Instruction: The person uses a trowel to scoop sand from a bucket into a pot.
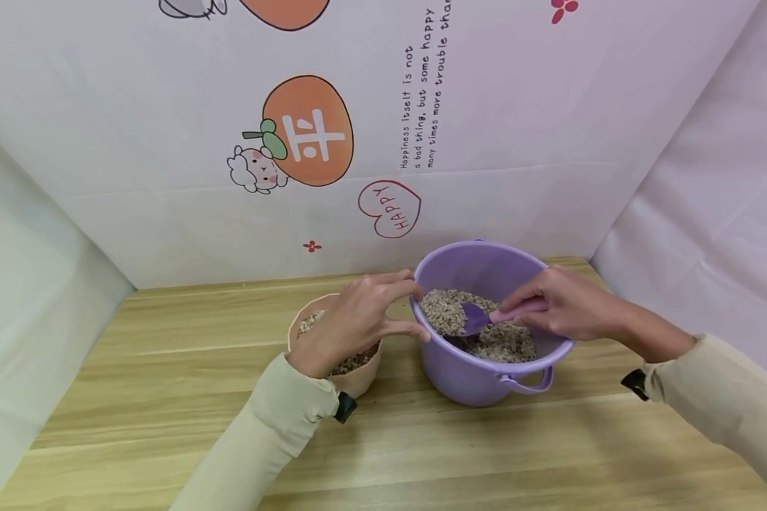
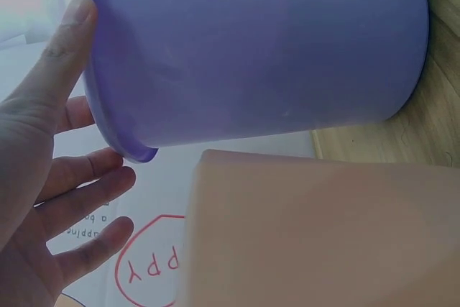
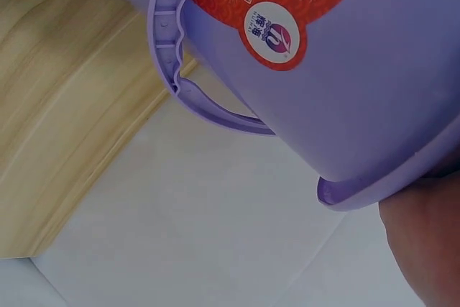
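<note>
A purple bucket (image 1: 466, 383) holds coarse beige-grey grains (image 1: 501, 344). Inside it, my right hand (image 1: 562, 301) grips the pink handle (image 1: 518, 310) of a small shovel with a purple blade (image 1: 476, 319). Grains heap over the blade, close to the bucket's left wall. My left hand (image 1: 364, 305) holds the bucket's left rim; in the left wrist view the thumb (image 2: 61, 48) lies on the rim and the index finger passes behind it. Beneath the left forearm stands a peach-coloured tub (image 1: 361, 382) with similar grains, partly hidden. The right wrist view shows the bucket's outside (image 3: 345, 84) and little of the hand.
Both containers stand on a wood-grain tabletop (image 1: 166, 397), with a few specks around them. A white printed sheet (image 1: 486, 128) rises behind, and more white cloth hangs at both sides. The bucket's handle (image 1: 529, 383) hangs at its front.
</note>
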### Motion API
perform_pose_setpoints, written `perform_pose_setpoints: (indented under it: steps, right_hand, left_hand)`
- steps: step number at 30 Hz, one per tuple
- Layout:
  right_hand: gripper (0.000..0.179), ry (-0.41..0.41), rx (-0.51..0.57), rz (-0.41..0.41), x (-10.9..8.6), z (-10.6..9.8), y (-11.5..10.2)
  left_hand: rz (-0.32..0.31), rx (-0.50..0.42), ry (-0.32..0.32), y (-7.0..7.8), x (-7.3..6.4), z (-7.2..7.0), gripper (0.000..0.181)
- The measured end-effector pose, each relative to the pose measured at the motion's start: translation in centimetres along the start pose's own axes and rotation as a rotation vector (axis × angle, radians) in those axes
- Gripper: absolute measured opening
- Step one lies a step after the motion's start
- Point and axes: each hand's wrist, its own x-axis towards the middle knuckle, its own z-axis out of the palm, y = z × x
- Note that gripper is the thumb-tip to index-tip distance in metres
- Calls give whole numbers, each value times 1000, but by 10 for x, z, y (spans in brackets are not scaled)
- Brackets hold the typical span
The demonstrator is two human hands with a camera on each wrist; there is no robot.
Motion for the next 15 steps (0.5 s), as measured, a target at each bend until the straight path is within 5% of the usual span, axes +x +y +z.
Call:
perform_pose_setpoints:
  steps: [15]
  right_hand:
    - [30,106,-22,-49,-5,2,1]
  left_hand:
    - [-12,3,-4,0,-1,-1,48]
